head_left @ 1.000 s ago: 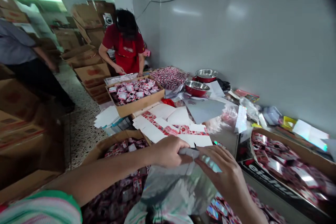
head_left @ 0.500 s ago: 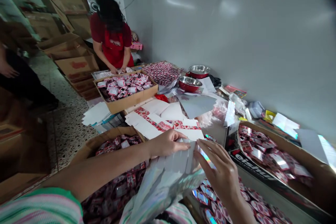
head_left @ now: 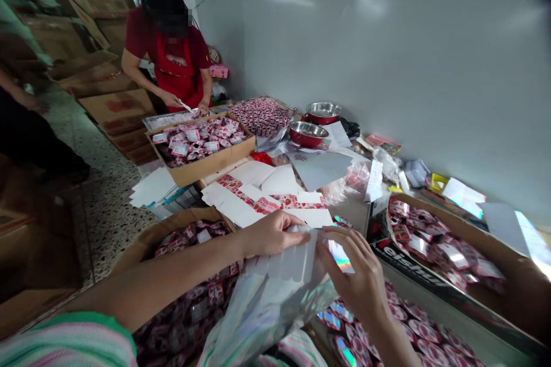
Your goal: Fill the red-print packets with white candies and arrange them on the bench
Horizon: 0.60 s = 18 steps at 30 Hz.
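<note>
My left hand grips the upper edge of a shiny, see-through plastic sheet, thumb on top. Pale strips lie side by side near that edge. At the sheet's right corner, my right hand has its thumb and fingertips closed together on the edge; exactly what they pinch is partly hidden. The sheet hangs down towards my lap. Below it, on the left, a cardboard box holds many small red-and-pink printed packs. Round pink-and-red pieces with shiny tops lie under my right forearm.
White cards with strawberry-print strips lie ahead. A black-sided box of packs stands right. Farther back are another box of packs, two red-and-steel bowls and a co-worker in a red apron. A second person's legs show far left.
My right hand has shifted slightly at the sheet's corner, and the film beside it shows brighter. The co-worker has straightened a little and now holds a thin white piece. My view has shifted slightly.
</note>
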Motion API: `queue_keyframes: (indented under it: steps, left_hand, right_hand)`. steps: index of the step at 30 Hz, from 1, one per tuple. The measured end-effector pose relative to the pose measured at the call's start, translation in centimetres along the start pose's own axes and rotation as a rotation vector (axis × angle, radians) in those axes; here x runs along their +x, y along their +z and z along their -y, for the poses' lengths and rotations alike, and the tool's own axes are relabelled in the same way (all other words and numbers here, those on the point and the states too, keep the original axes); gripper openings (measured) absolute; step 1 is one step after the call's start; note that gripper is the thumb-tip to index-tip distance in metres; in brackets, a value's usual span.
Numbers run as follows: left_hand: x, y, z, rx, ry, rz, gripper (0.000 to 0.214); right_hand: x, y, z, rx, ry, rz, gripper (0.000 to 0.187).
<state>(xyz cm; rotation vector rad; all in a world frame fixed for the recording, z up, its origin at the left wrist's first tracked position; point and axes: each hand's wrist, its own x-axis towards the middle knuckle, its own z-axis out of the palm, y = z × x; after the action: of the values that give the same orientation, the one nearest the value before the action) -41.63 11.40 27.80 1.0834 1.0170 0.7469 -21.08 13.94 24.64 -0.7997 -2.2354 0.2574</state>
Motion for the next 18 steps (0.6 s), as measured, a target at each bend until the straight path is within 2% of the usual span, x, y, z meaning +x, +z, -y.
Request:
queue_keyframes:
  steps: [6, 8, 11, 14, 18]
  left_hand:
    - [1.1, -0.2, -0.3, 0.315, 0.06, 0.05, 0.036]
    - [1.8, -0.5, -0.2, 0.465, 0.093, 0.01, 0.035]
    - [3.1, -1.2, -0.2, 0.722, 0.141, -0.127, 0.035]
    - [5.3, -2.3, -0.4, 0.949, 0.149, -0.226, 0.037]
    - [10.9, -4.7, 0.9, 1.139, 0.138, -0.187, 0.034]
  right_hand:
    - [0.0, -0.7, -0.8, 0.057, 0.024, 0.044, 0.008]
    - [-0.1, -1.3, -1.0, 0.067, 0.01, 0.03, 0.009]
    - [-0.6, -2.7, -1.4, 0.079, 0.025, 0.002, 0.009]
    - [-2.1, -4.9, -2.0, 0.084, 0.154, -0.053, 0.007]
    - [-5.8, -7.7, -3.2, -0.028, 0.472, -0.195, 0.003]
